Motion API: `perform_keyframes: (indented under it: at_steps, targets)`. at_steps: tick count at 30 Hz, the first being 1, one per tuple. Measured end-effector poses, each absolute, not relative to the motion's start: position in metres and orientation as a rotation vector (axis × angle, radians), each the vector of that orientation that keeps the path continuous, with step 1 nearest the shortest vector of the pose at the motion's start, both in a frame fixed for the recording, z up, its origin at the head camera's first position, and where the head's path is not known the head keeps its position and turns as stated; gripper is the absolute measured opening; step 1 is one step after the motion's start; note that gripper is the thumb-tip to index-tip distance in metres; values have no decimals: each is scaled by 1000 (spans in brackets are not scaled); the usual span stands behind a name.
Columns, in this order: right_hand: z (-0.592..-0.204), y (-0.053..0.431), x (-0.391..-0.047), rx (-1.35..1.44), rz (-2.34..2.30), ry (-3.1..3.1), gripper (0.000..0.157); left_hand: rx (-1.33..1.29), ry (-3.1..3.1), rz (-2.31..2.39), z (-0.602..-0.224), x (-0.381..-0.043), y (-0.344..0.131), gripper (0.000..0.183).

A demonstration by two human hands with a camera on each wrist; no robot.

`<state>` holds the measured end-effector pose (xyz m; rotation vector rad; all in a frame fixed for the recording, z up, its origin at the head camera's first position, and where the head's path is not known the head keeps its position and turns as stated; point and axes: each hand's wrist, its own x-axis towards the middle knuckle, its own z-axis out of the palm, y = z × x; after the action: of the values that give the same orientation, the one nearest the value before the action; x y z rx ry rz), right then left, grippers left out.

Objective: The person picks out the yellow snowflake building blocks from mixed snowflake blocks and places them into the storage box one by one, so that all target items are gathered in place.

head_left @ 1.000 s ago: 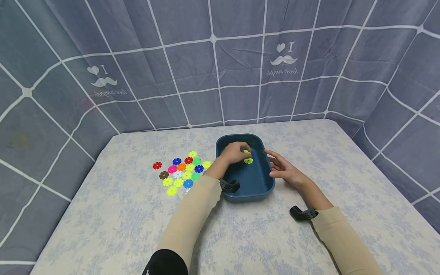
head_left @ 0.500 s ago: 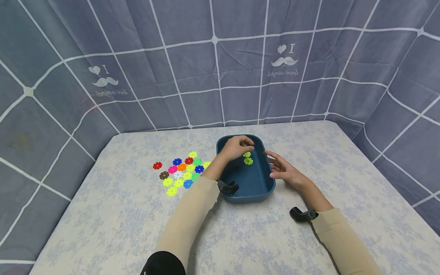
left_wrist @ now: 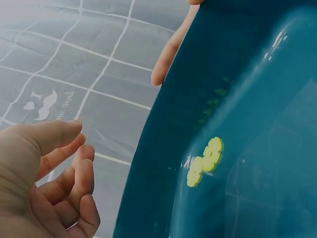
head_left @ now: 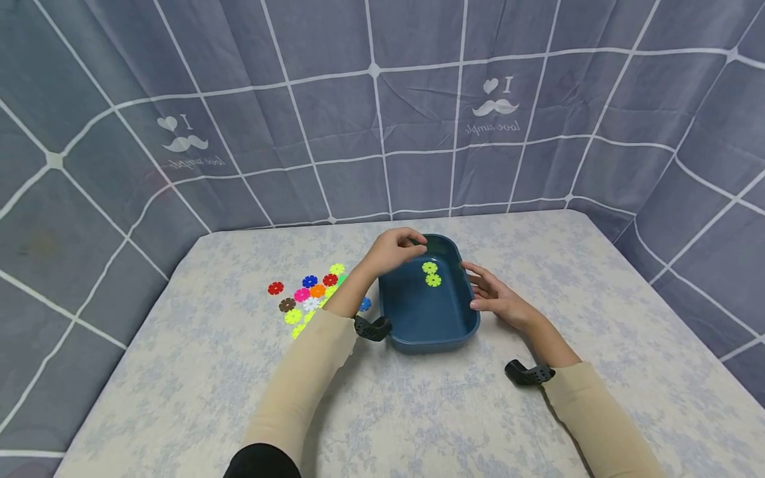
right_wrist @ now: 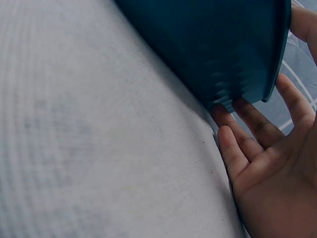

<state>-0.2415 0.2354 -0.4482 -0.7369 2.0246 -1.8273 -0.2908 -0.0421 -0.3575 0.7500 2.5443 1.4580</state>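
Observation:
A blue plastic basin (head_left: 427,325) stands on the table, with yellow flower-shaped discs (head_left: 431,274) lying on its floor. My left hand (head_left: 394,252) hovers over the basin's left rim. In the left wrist view its fingers (left_wrist: 84,168) are loosely bent, with nothing between them and the thumb. On the other side, my right hand (head_left: 499,299) rests against the basin's outer right wall. The right wrist view shows straight, spread fingers (right_wrist: 257,121) touching the wall low down, near the table.
Left of the basin lies a loose spread of flower-shaped discs, among them a red disc (head_left: 275,288), a brown disc (head_left: 287,305) and a blue disc (head_left: 365,304). My left forearm hides part of them. A grey curtain (head_left: 323,119) hangs behind the table (head_left: 179,398).
My left hand has drawn back leftward from above the yellow discs to the basin's left rim, uncovering the discs on the floor. The right hand has stayed at the wall.

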Motion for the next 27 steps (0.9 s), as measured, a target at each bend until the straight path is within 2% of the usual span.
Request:
perform_keyframes:
  at_steps: [27]
  targets:
    - [-450, 238, -243, -746, -1841, 2001, 83, 675, 2637, 1518, -359, -253, -100, 23]
